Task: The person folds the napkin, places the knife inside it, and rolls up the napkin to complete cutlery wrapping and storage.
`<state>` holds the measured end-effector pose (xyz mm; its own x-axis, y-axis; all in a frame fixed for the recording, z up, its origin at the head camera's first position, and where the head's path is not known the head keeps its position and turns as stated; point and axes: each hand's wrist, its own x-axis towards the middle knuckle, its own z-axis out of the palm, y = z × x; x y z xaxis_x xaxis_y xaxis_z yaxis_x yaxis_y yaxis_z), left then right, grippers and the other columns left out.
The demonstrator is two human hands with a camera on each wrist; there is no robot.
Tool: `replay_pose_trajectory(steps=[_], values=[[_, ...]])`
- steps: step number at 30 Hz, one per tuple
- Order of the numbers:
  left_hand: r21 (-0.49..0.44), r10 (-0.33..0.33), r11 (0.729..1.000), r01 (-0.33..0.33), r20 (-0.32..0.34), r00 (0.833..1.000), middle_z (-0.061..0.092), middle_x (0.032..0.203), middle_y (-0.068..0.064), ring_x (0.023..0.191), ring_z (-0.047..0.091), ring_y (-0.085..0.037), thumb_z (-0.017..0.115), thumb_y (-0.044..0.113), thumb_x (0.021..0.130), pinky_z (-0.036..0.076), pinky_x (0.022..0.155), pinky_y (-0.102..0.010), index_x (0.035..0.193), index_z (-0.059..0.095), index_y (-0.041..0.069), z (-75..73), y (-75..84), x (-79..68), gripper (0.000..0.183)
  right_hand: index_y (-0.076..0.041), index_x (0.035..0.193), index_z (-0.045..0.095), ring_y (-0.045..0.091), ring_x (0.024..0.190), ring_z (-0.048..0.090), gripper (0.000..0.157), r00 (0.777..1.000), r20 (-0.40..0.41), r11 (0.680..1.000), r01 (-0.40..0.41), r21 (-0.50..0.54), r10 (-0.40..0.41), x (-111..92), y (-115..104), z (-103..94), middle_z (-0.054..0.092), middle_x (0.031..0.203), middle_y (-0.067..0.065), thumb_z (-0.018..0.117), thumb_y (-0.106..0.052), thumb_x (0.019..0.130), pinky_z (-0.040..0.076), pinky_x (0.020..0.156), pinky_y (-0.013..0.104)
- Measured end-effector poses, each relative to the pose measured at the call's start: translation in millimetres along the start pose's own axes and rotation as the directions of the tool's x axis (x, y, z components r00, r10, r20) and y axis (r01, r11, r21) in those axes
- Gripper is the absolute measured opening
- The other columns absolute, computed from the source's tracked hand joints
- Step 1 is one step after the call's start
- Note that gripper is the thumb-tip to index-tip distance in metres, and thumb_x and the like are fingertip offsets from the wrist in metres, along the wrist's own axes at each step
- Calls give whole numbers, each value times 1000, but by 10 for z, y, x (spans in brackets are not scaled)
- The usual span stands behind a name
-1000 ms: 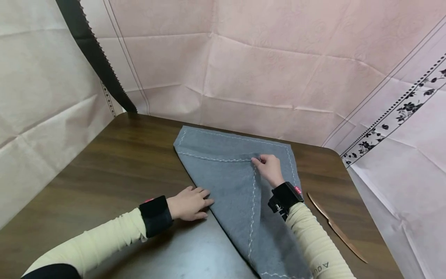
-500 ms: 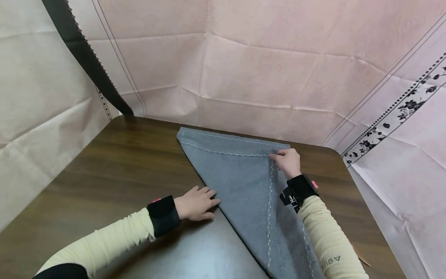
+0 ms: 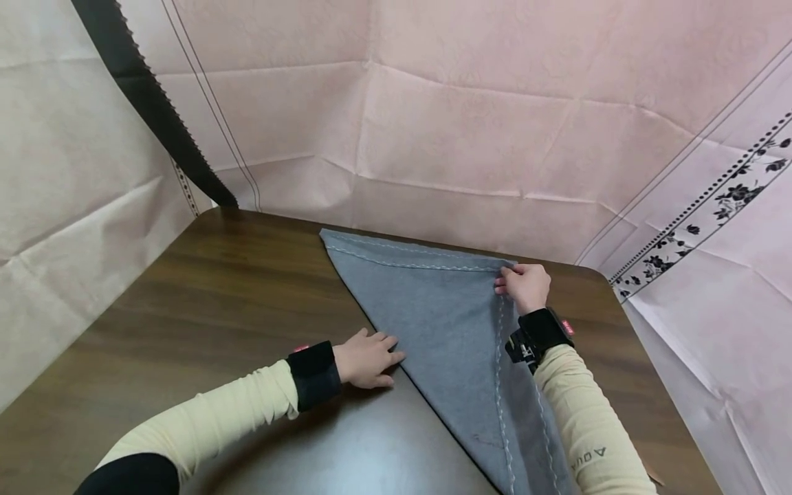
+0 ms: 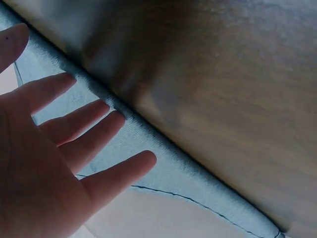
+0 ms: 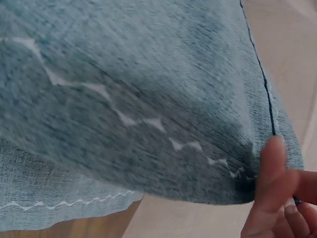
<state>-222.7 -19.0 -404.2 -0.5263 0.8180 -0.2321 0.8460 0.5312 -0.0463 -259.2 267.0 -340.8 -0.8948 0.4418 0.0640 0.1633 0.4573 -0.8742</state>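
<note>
A blue-grey cloth point(image 3: 427, 316) with wavy white stitching along its edges lies folded over diagonally on the table. My right hand point(image 3: 526, 287) pinches the top layer's corner between thumb and fingers, close to the far right corner of the layer below. In the right wrist view the pinched corner of the cloth point(image 5: 163, 99) hangs in a slack curve over the lower layer. My left hand point(image 3: 366, 359) rests with spread, straight fingers at the diagonal fold. In the left wrist view those fingers point(image 4: 119, 173) reach across the folded edge.
The brown wooden table point(image 3: 260, 289) has a far edge just behind the cloth. A pale pink sheet point(image 3: 458, 137) hangs behind it. Part of a copper-coloured knife point(image 3: 652, 474) shows beside the right sleeve, mostly hidden by it.
My right hand has carried the cloth's corner to the right and slightly away, narrowing the lower layer's visible strip. My left hand has slid a little right along the fold. The sleeve now covers most of the knife.
</note>
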Motion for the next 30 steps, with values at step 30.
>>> replay_pose_trajectory(steps=[30], values=[[-115,-109,988,108,-9,994,28,146,-11,134,24,-23,49,43,91,25,101,-51,141,36,18,102,-76,286,56,3,99,68,37,88,57,24,941,-183,919,213,-332,-285,483,260,-90,65,86,22,52,-13,91,39,84,46]])
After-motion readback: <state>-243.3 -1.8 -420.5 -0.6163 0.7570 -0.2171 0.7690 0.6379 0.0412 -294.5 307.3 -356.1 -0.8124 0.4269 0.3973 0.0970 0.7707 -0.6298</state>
